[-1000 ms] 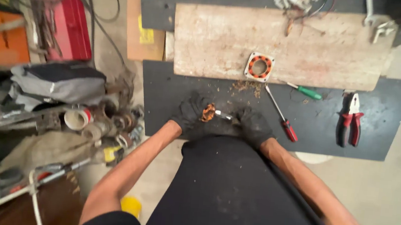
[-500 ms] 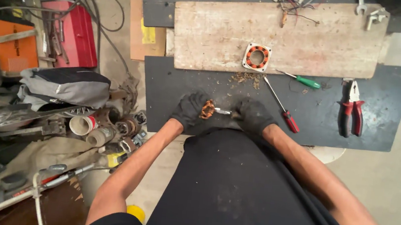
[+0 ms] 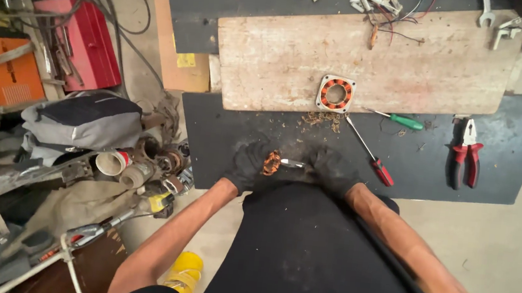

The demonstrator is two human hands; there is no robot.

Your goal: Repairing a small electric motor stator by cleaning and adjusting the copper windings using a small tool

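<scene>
Both hands wear dark gloves and meet close to my body over a black mat (image 3: 414,162). My left hand (image 3: 247,164) grips a small copper-wound coil piece (image 3: 271,163). My right hand (image 3: 333,170) holds a thin metal tool (image 3: 291,163) whose tip touches the coil. Beyond them on a worn wooden board (image 3: 296,53) lies a square metal motor stator with orange windings (image 3: 335,93), and copper scraps (image 3: 322,118) are scattered just below it.
A red-handled screwdriver (image 3: 370,155), a green-handled screwdriver (image 3: 399,120) and red pliers (image 3: 467,155) lie on the mat to the right. Wrenches (image 3: 500,26) and wire bits sit at the board's far edge. At the left are a red toolbox (image 3: 84,44), an orange box (image 3: 3,74), cables and pipes.
The view has shifted slightly; the hands stay together at the coil with the tool tip still against it. Nothing else has visibly moved.
</scene>
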